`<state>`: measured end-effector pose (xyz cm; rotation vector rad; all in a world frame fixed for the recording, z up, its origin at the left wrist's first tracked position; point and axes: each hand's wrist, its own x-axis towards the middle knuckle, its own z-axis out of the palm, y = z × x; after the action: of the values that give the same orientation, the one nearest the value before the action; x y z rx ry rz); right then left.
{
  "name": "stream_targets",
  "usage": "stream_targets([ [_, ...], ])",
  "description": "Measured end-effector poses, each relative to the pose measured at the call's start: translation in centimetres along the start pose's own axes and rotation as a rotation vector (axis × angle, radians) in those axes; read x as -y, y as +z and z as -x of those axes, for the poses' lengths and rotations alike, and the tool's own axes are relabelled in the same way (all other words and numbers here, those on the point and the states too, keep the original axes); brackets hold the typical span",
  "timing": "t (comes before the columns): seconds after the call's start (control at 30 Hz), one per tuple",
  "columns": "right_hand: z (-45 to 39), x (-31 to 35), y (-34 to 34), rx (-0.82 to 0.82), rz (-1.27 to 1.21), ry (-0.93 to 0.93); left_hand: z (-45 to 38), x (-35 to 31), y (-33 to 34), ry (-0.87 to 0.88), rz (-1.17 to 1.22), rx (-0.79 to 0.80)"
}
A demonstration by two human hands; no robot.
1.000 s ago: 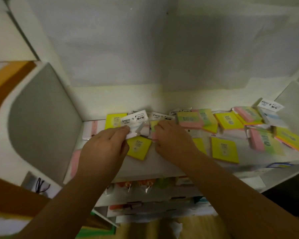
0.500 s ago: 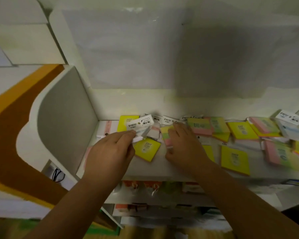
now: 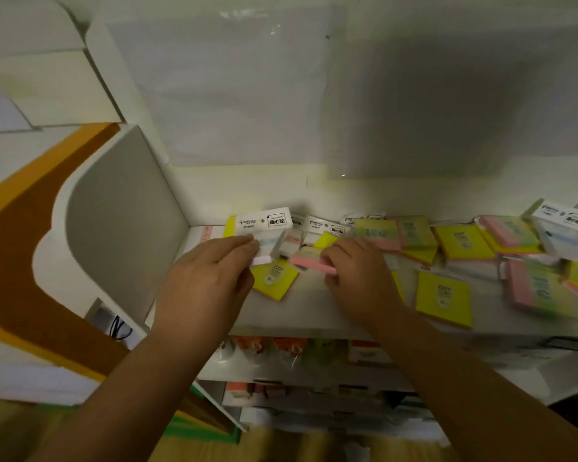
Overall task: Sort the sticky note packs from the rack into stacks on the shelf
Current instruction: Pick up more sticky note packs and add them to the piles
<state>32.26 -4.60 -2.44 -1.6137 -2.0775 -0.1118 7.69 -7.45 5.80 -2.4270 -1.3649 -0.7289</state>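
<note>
While both hands work above the white shelf (image 3: 314,311), the left hand (image 3: 207,285) pinches a white-header pack (image 3: 267,233) by its lower edge, fingers and thumb curled on it, and holds it raised over the shelf's left end, just above a yellow pack (image 3: 276,281) that lies flat. The right hand (image 3: 357,275) grips a pink pack (image 3: 309,261), tilted, its left end clear of the fingers and pointing toward the left hand; the two held packs sit near each other, not touching as far as can be told. Right of the right hand, more yellow, pink and green packs (image 3: 444,298) lie loose across the shelf, some overlapping. Motion blur at far right.
</note>
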Motion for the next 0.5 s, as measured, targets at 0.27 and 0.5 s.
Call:
stream_targets([
  [0.27,0.1,2.2,-3.5,-0.44,-0.151,-0.073,2.8,0.8,-3.1,-0.024,-0.072,-0.034],
  [0.5,-0.3,8.2,-5.9,-0.524,-0.227,-0.18,6.0,2.1,-7.8,-0.028,-0.058,-0.165],
])
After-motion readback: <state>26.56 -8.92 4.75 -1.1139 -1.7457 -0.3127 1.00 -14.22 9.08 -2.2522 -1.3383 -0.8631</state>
